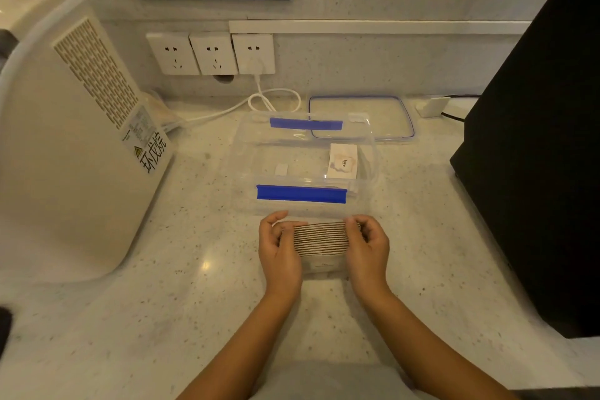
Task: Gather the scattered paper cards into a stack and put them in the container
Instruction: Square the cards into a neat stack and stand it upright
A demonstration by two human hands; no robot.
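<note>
— Where does everything sit right now?

— The counter (162, 269) is in front of me, and on it the clear container (246, 153) stands open, directly beyond my hands, its long side running left to right. Its lid (407, 117) lies flat behind it, off to the right.

— Anything inside yet?

— One card (343, 161) at the right end, with "love" printed on it, its long side running away from me.

— And the rest?

— I'm holding the stack of cards (319, 237) just short of the container's near wall, edges facing up. Its long side runs left to right, matching the container.

— How are your hands placed?

— My left hand (279, 253) clamps the stack's left end, my right hand (368, 248) the right end, fingers curled over. Both are equally near the container.

— So the move?

— I'd judge it's straight forward and over the near wall, no turning needed.
</note>
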